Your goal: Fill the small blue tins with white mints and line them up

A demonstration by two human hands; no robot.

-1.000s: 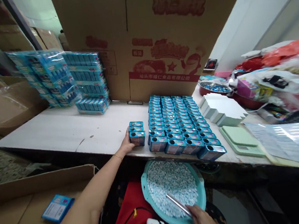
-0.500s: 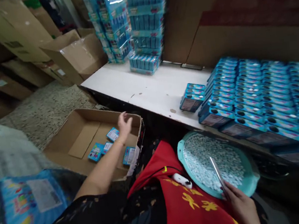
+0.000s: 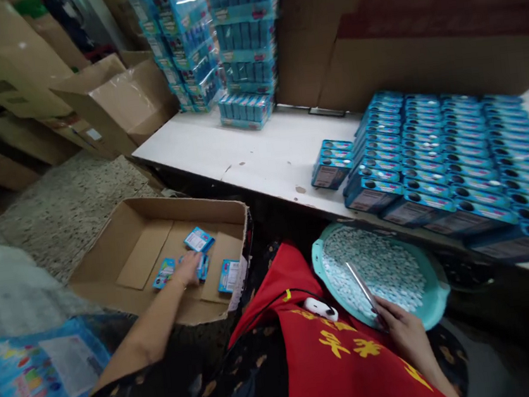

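We see bare white tabletop between the clear-wrapped blue stacks and the small blue box group. Dense rows of blue boxes block the right; the brown cardboard carton's raised walls hem its open-topped interior.

The person wore a black garment scattered with tan and brown flower-like shapes, its dark left sleeve leaving the forearm bare. Over it lay a bright red apron with large yellow characters (only partly readable among the folds). A thin black cord with a small yellow tag crossed it, near a rounded white device with a black spot
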